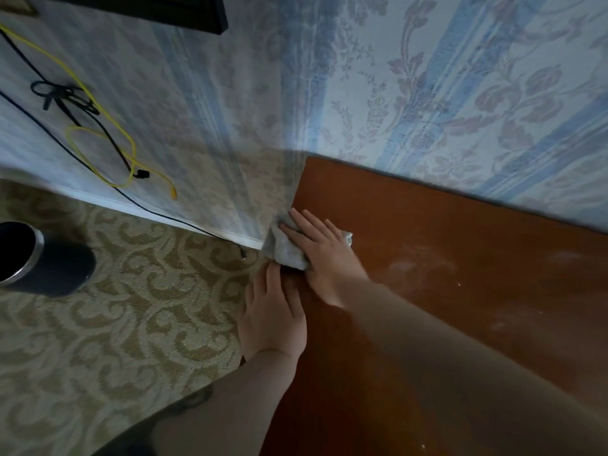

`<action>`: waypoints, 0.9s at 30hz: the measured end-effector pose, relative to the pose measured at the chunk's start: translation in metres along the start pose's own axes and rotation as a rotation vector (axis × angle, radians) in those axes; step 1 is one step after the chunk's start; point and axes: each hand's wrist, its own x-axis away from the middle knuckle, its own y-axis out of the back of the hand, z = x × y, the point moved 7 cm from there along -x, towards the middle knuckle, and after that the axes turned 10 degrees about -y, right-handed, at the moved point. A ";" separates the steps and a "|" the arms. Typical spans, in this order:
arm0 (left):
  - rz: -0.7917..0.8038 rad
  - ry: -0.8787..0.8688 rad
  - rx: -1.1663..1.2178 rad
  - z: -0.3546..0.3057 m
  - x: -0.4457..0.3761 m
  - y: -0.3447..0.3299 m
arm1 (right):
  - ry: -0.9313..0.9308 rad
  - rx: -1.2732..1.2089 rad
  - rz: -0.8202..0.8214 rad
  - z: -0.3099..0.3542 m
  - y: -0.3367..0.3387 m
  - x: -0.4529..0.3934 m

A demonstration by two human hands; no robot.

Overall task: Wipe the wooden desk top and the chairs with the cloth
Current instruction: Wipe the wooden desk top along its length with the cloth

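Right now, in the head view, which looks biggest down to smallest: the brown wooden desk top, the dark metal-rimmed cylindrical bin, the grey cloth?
1. Brown wooden desk top
2. Dark metal-rimmed cylindrical bin, cut off by the frame edge
3. Grey cloth, partly hidden under the right hand

— Cloth (285,245)? Mostly hidden under the flat fingers of the right hand (324,255); only the left part and a small corner on the right showed.

— And the desk top (460,258)? Cut off by the right and bottom edges; legs and underside not seen at all.

— Left hand (273,317)? Fingertips blurred at the desk's left edge; could not tell whether touching the cloth.

— Black frame (184,11) up on the wall? Cropped by the top edge, identity unclear.

— Dark bin (42,261)? Cut by the left edge. Yellow cable (108,149) and black cable (65,97) smeared by blur, plug ends too small to make out.
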 end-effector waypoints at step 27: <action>-0.044 -0.360 -0.189 -0.028 -0.034 -0.019 | -0.018 -0.061 -0.137 -0.049 0.029 -0.037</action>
